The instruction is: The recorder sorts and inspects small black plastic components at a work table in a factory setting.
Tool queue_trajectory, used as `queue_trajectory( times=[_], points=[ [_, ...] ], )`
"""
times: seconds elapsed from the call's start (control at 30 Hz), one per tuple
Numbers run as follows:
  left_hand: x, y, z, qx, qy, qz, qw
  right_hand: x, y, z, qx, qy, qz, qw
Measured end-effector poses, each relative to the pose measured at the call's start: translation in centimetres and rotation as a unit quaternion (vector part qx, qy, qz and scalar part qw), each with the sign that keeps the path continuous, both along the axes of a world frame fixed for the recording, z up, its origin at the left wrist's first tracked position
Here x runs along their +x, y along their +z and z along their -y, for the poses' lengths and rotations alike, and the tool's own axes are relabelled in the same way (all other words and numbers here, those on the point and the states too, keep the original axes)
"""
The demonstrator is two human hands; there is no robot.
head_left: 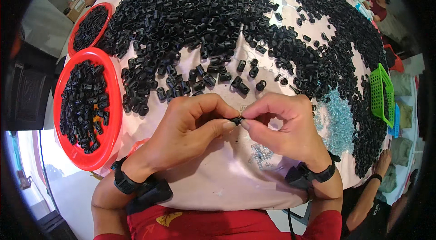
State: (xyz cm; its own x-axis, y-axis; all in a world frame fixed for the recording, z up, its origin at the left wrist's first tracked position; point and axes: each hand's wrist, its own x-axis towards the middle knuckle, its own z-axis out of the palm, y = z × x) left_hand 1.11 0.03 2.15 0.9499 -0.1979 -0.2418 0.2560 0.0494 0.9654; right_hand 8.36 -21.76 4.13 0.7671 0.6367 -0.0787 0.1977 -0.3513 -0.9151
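In front of me, my left hand [193, 126] and my right hand [288, 124] meet, thumbs and forefingers pinched together. Between the fingertips is a small black plastic part [236, 121], mostly covered by them; whether a tiny second piece is there I cannot make out. Just beyond the hands lie loose black plastic parts [240, 85], short and tube-like with ring-shaped ends. Under my right hand is a small scatter of pale, spring-like pieces [260, 154] on the pink cloth [204, 181].
A large heap of black parts [181, 17] spreads across the table. At left stand a red tray [116, 103] of black parts and another red tray [109, 17] behind it. Light-blue small pieces [338, 122] and a green basket [374, 94] are at right. Other people's arms [370, 194] reach the table edges.
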Motion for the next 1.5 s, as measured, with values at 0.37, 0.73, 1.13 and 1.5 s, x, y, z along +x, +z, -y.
queue_trajectory(
  times=[0.37, 0.73, 1.13, 1.5],
  points=[
    [-0.5, 0.1, 0.5, 0.059, 0.018, 0.042, 0.997, 0.5, -0.9, 0.2, 0.034, 0.084, 0.126, 0.988],
    [-0.6, -0.2, 2.3, -0.029, 0.107, -0.004, 0.994, 0.1, -1.5, -0.5, 0.065, 0.006, 0.145, 0.987],
    [0.0, 0.0, 1.7, -0.041, 0.086, -0.021, 0.995, -0.8, -1.2, -1.1, 0.077, 0.041, 0.347, 0.934],
    [0.6, 0.4, 1.7, -0.117, 0.044, -0.044, 0.991, -1.1, -0.5, -1.1, 0.049, 0.012, 0.407, 0.912]
  ],
)
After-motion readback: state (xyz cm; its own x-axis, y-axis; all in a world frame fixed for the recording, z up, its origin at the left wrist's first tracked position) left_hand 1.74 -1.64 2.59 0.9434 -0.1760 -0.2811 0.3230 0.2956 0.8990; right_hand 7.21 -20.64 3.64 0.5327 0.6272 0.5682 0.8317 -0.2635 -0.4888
